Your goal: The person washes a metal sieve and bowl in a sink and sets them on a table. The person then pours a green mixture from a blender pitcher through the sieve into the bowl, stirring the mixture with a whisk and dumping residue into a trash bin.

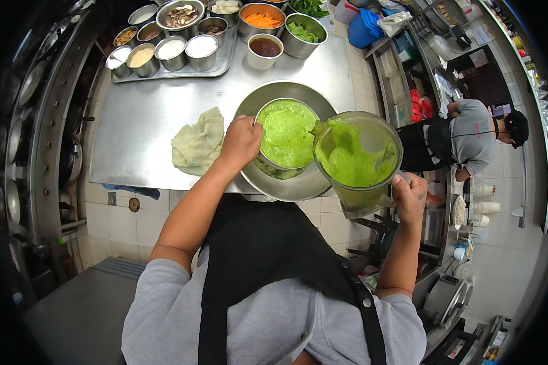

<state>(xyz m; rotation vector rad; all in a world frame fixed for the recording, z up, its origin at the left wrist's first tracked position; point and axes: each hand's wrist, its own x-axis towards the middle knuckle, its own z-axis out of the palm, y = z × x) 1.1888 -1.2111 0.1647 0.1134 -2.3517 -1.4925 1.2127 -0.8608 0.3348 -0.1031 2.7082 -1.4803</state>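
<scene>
My left hand (242,141) is closed on the rim of a round metal container (288,134), which is full of bright green, frothy liquid. Whether it is a pot or a strainer I cannot tell. It sits inside a wide steel bowl (323,100), and some dark green matter shows below its near edge. My right hand (409,196) grips the handle of a clear blender jar (358,155). The jar is tilted, its spout close to the container's right edge, with green liquid coating its inside. A crumpled pale green cloth (198,143) lies left of the bowl.
On the steel table (143,128), a tray (192,74) holds several metal cups of ingredients at the back left. A cup of brown liquid (265,47), sliced carrots (262,20) and chopped greens (303,32) stand behind the bowl. A co-worker (463,137) stands at the right.
</scene>
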